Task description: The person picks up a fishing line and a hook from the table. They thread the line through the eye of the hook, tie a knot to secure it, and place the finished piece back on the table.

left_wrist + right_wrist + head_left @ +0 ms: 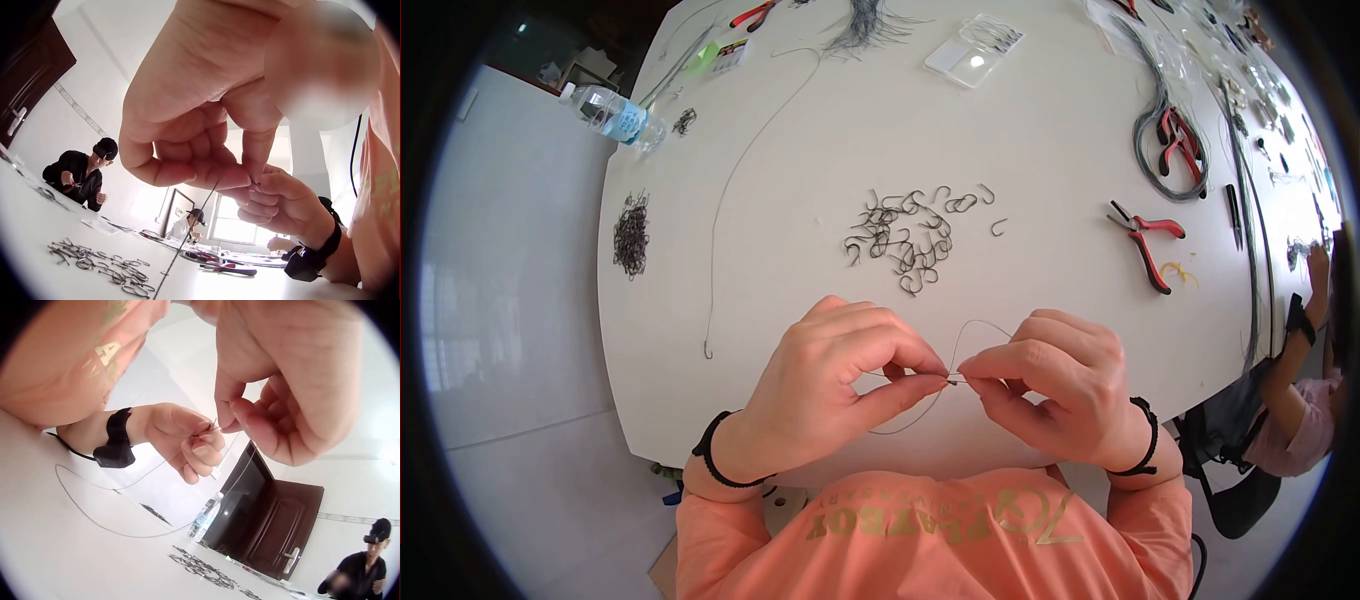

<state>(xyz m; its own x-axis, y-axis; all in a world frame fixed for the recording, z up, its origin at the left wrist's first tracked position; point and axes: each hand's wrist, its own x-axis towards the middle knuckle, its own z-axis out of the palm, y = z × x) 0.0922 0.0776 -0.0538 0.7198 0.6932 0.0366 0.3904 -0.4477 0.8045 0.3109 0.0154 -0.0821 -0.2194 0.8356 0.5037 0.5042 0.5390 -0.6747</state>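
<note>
White surface fills most of the head view, and many things lie on it. Hooks make a loose heap at the centre, just above the two hands, with a few single ones apart at its right side. Near the left edge there is a denser dark pile, and above it, in the upper left, a bottle. Between dark pile and heap runs a long wire, hooked at its lower end. A clear box lies at the top centre. On the right are pliers with red handles, and above them a coil with other red-handled tools. At the right edge of the frame another person is partly seen.

Line hangs in a thin loop at the lower centre of the head view, passing between the hands. The left hand pinches a small dark piece with thumb and forefinger; its form is mostly covered by the fingers. Just beside it, the right hand pinches the line, also with thumb and forefinger. Both pairs of fingertips are very near to each other.
</note>
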